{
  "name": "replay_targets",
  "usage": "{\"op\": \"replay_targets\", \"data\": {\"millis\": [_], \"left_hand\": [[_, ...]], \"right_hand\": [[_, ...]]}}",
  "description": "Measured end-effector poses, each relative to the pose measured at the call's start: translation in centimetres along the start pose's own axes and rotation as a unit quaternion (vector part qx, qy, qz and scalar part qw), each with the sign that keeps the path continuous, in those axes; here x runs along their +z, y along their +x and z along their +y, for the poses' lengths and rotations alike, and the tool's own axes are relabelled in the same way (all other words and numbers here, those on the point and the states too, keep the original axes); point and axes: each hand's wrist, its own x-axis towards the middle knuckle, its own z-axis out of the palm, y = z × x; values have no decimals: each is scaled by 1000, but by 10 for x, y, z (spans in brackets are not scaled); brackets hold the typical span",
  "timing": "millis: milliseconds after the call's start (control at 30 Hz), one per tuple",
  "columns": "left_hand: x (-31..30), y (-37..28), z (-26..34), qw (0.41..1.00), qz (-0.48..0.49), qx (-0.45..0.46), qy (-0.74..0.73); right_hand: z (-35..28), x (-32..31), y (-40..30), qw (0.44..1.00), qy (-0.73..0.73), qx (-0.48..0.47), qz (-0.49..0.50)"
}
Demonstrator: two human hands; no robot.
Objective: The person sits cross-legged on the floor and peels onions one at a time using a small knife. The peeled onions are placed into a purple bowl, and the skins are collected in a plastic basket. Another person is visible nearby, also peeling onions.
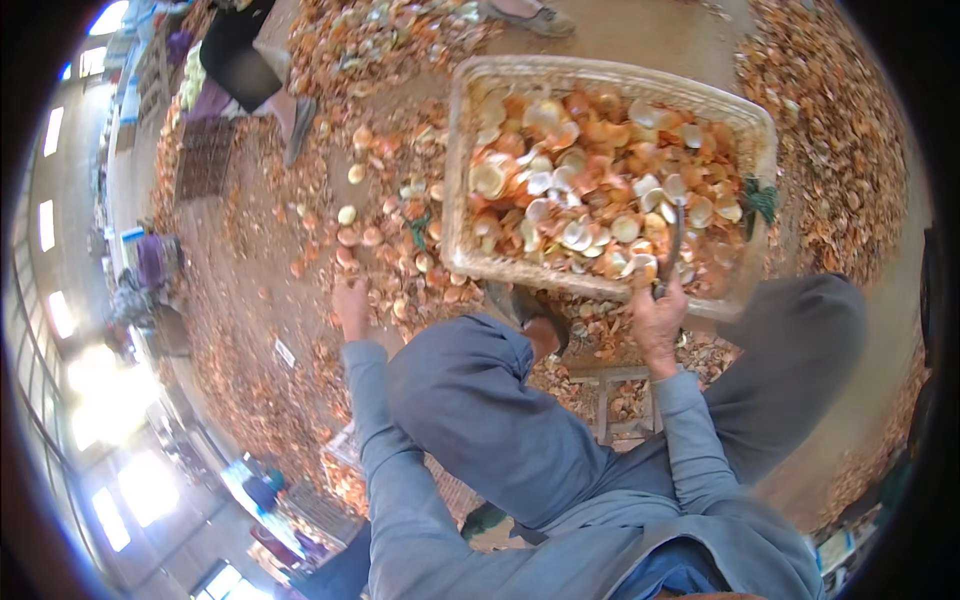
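Note:
Down at floor level on the left, my left hand is among loose onions, right beside a reddish onion. Its fingers are too small and blurred to show whether they grip anything. My right hand is closed around a dark curved knife, its blade pointing up over the near edge of a plastic crate. Onion skins and pale cut onion pieces fill much of this crate, which sits in front of my knees. A green tie hangs at its right end.
Scattered skins cover the floor, with a large heap of skins at right and another pile at the top. A person's leg and shoe stand at upper left, near a dark crate. Another shoe shows at the top.

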Motion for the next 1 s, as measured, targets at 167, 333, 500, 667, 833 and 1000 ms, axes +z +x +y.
{"op": "replay_targets", "data": {"millis": [167,333,500,667,833,1000], "left_hand": [[105,-52,-67,985,7,-115,-128],[138,-69,26,998,57,-13,-19],[149,-46,80,999,20,-17,-23],[162,-25,102,995,-91,-30,-3],[170,-46,36,906,88,-74,-408],[104,-68,50,670,-51,-155,-724]], "right_hand": [[20,2,-2,997,63,44,-17],[8,-2,0,997,79,10,5],[0,-2,0,998,69,-6,-11],[-2,-5,-2,997,66,-18,19],[-2,4,-5,997,73,-23,9],[8,-5,0,998,62,-11,-7]]}}
